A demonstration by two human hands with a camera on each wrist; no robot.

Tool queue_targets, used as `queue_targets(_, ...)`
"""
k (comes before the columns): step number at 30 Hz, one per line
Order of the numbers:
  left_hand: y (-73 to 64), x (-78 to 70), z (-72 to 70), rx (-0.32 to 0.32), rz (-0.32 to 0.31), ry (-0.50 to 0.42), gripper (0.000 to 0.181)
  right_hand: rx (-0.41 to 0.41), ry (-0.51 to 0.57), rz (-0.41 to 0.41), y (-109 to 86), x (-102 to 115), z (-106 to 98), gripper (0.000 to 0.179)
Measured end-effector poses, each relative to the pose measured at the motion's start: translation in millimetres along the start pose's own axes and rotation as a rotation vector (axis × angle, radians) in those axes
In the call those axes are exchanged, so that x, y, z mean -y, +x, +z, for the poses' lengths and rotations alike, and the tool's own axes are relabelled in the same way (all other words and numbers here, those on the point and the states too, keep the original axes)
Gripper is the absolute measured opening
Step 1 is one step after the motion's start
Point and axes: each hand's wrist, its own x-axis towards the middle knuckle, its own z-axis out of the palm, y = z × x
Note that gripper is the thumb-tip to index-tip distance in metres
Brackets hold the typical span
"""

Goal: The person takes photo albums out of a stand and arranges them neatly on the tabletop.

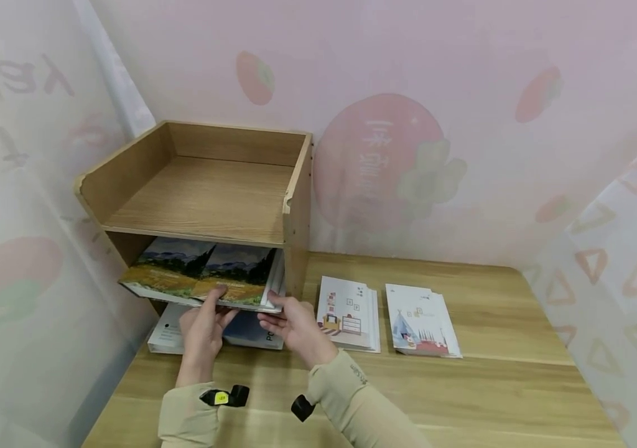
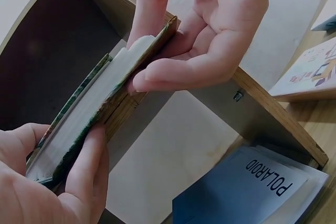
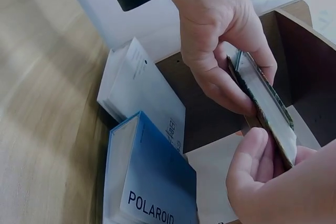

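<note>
Two books with a painted landscape on their covers lie side by side in the middle compartment of a wooden shelf unit (image 1: pixel 296 230): a left book (image 1: pixel 164 267) and a right book (image 1: pixel 240 264). Their front edges stick out past the shelf. My left hand (image 1: pixel 203 333) pinches the front edge of the right book, thumb on the cover and fingers beneath. At its right corner my right hand (image 1: pixel 298 330) also grips, thumb above and fingers below. White page edges (image 2: pixel 100 103) show between the covers in the left wrist view. The books' back parts are hidden under the top board.
Below, a white book (image 3: pixel 139 80) and a blue book marked POLAROID (image 3: pixel 157 177) stand in the bottom compartment. On the table (image 1: pixel 497 386), right of the unit, lie two stacks of white illustrated books, a left stack (image 1: pixel 346 311) and a right stack (image 1: pixel 422 320). Printed curtains hang behind.
</note>
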Motion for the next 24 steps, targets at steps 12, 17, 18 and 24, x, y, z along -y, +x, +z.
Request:
queue_targets(12, -1.8, 1.8, -0.7, -0.01, 0.013, -0.002, 0.045, -0.017, -0.088, -0.046, -0.4, -2.3, -0.5, 0.036)
queue_targets(17, -0.4, 1.7, -0.4, -0.003, 0.006, 0.01, 0.048, -0.023, -0.091, -0.054, -0.2, -1.7, -1.1, 0.036)
queue_targets(18, 0.0, 1.7, -0.4, -0.002, 0.005, 0.012, 0.048, -0.023, -0.092, -0.054, -0.2, -1.4, -0.9, 0.036)
queue_targets(24, 0.8, 1.8, -0.7, -0.008, 0.0, 0.012, 0.048, -0.026, -0.1, -0.055, 0.0, -1.3, -1.0, 0.038)
